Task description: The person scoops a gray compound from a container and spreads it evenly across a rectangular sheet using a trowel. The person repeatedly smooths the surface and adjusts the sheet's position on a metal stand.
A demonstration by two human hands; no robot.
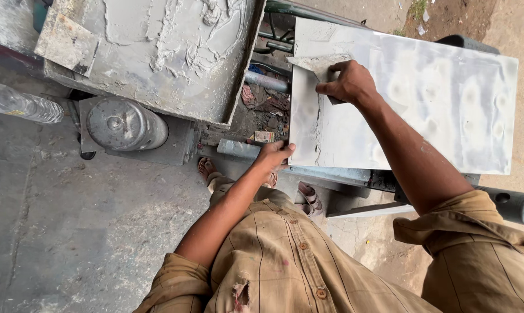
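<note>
A large pale grey-white panel [436, 98] lies flat on a metal stand in front of me. My right hand [349, 84] presses a flat putty scraper [314, 62] against the panel's left part, where a ridge of grey putty [318, 124] runs down the surface. My left hand [273, 155] grips the panel's near left corner, fingers curled over the edge. Both arms wear rolled-up tan sleeves.
A shallow tray of wet grey putty [157, 52] sits at the upper left, with a flat board [68, 40] lying in it. Below it stand a grey metal drum [123, 123] and a plastic bottle [21, 104]. Sandalled feet [207, 168] rest on the concrete floor. A metal pipe [514, 206] sticks out at right.
</note>
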